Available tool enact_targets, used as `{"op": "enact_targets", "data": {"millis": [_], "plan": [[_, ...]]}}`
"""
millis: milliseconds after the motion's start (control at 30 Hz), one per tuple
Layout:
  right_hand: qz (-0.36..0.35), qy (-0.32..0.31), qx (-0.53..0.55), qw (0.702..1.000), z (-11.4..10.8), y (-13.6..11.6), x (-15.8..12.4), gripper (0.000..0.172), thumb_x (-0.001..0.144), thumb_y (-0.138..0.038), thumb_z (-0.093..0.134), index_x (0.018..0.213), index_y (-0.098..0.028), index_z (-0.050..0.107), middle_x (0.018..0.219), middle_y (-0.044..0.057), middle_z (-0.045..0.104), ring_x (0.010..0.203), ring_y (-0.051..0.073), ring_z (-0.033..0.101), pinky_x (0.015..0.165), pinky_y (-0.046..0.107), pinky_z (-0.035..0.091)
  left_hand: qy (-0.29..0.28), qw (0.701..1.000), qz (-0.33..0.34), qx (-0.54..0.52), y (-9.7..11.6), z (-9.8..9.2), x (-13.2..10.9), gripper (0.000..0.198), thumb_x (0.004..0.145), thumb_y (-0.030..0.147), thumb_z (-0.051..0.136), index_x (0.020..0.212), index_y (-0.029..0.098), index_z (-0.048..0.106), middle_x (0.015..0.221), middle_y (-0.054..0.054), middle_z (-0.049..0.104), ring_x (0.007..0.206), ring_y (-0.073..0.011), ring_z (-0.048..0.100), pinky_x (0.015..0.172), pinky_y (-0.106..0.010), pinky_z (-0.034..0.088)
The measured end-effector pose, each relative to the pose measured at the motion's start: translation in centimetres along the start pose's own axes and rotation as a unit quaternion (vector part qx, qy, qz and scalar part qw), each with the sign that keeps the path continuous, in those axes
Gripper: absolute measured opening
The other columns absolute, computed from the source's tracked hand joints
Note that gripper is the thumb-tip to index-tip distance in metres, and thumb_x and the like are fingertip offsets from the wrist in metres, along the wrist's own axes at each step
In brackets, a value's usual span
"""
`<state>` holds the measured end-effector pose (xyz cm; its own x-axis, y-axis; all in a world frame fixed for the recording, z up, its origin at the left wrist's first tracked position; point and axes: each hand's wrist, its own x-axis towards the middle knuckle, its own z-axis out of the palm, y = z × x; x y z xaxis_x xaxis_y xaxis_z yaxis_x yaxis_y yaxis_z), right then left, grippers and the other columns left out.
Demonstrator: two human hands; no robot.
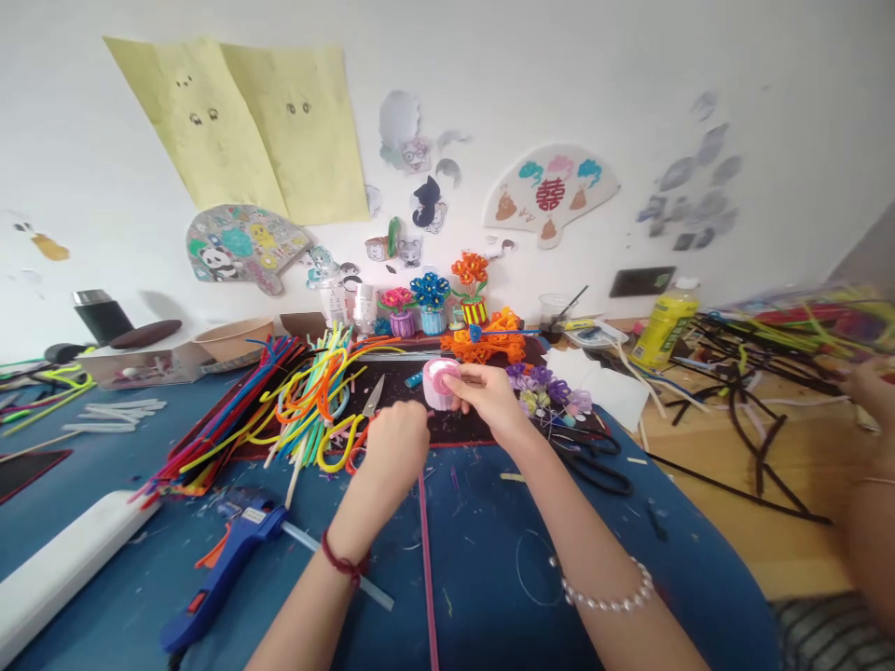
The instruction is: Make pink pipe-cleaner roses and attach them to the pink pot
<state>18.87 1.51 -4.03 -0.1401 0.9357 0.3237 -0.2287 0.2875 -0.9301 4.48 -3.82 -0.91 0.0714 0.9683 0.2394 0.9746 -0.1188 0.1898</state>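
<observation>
My right hand (486, 396) pinches a small pink-and-white round pot (438, 384) made of fuzzy stems, tilted so that its rolled top shows. Close by on the left, my left hand (397, 438) is closed, knuckles up. A long pink stem (426, 568) runs down from beneath it toward the near edge; the fingers around it are mostly hidden. Scissors (374, 398) with open blades lie just behind my left hand. A blue glue gun (234, 564) with a clear glue stick rests to the left of my left forearm.
Bundles of coloured stems (322, 391) lie left of centre. Finished flower pots (433, 303) stand at the back, near orange coils (493, 340). Purple flowers (549, 387) lie right. A yellow bottle (664, 321) stands beyond, and another person's arm (874, 466) is at the far right.
</observation>
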Motion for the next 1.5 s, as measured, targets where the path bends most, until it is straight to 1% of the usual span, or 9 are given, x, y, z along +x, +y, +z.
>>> {"op": "enact_targets", "data": {"millis": [133,267,333,467,533,667,800,1000,1500], "plan": [[-0.011,0.038,0.0,0.999,-0.4,0.1,0.3,0.04,0.069,-0.053,0.08,0.077,-0.014,0.073,0.049,-0.001,0.059,0.043,0.011,0.05,0.041,0.024,0.038,0.074,0.991,0.017,-0.111,-1.5,-1.9,3.9,0.017,0.085,0.014,0.054,0.069,0.018,0.06,0.065,-0.009,0.07,0.075,-0.0283,0.071,0.075,-0.039,0.051],[-0.016,0.051,-0.009,0.999,-0.4,0.3,0.5,0.037,0.069,-0.051,0.08,0.074,-0.015,0.072,0.049,0.0,0.061,0.042,0.012,0.051,0.042,0.025,0.041,0.11,0.953,0.051,-0.277,-2.5,-0.9,6.7,0.013,0.088,0.031,0.058,0.087,0.019,0.06,0.07,-0.005,0.073,0.065,-0.0206,0.071,0.065,-0.031,0.056],[-0.017,0.055,-0.018,0.998,-0.2,0.6,0.6,0.036,0.068,-0.05,0.08,0.072,-0.015,0.072,0.049,0.001,0.063,0.042,0.014,0.054,0.043,0.026,0.043,0.113,0.929,0.071,-0.346,-2.8,0.3,7.0,0.021,0.087,0.035,0.059,0.097,0.017,0.062,0.072,-0.005,0.074,0.063,-0.02,0.072,0.061,-0.03,0.057],[-0.015,0.072,-0.041,0.996,-0.1,1.1,0.8,0.035,0.068,-0.048,0.08,0.071,-0.014,0.072,0.048,0.001,0.062,0.042,0.015,0.055,0.043,0.027,0.043,0.105,0.892,0.103,-0.428,-3.4,1.7,6.3,0.021,0.086,0.034,0.059,0.094,0.016,0.066,0.077,-0.007,0.076,0.065,-0.0205,0.075,0.063,-0.03,0.06],[-0.013,0.078,-0.05,0.996,-0.2,1.0,0.8,0.033,0.068,-0.046,0.08,0.072,-0.014,0.073,0.049,0.001,0.062,0.043,0.015,0.055,0.043,0.026,0.042,0.107,0.883,0.102,-0.446,-3.5,1.7,5.9,0.02,0.087,0.033,0.058,0.094,0.016,0.067,0.08,-0.006,0.075,0.061,-0.0196,0.074,0.055,-0.028,0.059],[-0.01,0.083,-0.047,0.995,-0.1,0.5,0.4,0.031,0.068,-0.044,0.08,0.076,-0.014,0.076,0.054,0.001,0.064,0.048,0.015,0.056,0.047,0.026,0.044,0.129,0.885,0.105,-0.436,-3.3,1.4,5.0,0.015,0.087,0.028,0.059,0.092,0.018,0.068,0.074,-0.002,0.071,0.046,-0.0136,0.066,0.044,-0.023,0.05],[-0.021,0.086,-0.022,0.996,0.2,0.0,0.1,0.031,0.07,-0.046,0.08,0.079,-0.016,0.077,0.06,0.002,0.068,0.053,0.015,0.059,0.052,0.027,0.048,0.19,0.893,0.127,-0.388,-2.8,0.9,4.3,0.01,0.087,0.023,0.061,0.09,0.019,0.069,0.073,0.001,0.07,0.045,-0.009,0.059,0.049,-0.022,0.045],[-0.03,0.086,0.008,0.996,0.4,-0.1,0.1,0.033,0.068,-0.047,0.082,0.079,-0.017,0.078,0.065,0.004,0.071,0.056,0.016,0.062,0.054,0.029,0.051,0.279,0.894,0.175,-0.302,-2.4,0.6,3.8,0.008,0.086,0.018,0.062,0.087,0.018,0.071,0.075,0.0,0.07,0.054,-0.0096,0.053,0.058,-0.023,0.044],[-0.034,0.08,0.017,0.996,0.5,-0.4,-0.1,0.034,0.067,-0.048,0.083,0.079,-0.016,0.078,0.061,0.003,0.07,0.054,0.016,0.06,0.053,0.029,0.05,0.315,0.89,0.216,-0.248,-1.9,0.9,3.6,0.01,0.089,0.015,0.06,0.091,0.018,0.07,0.078,-0.001,0.071,0.056,-0.0101,0.056,0.058,-0.022,0.044]]}}
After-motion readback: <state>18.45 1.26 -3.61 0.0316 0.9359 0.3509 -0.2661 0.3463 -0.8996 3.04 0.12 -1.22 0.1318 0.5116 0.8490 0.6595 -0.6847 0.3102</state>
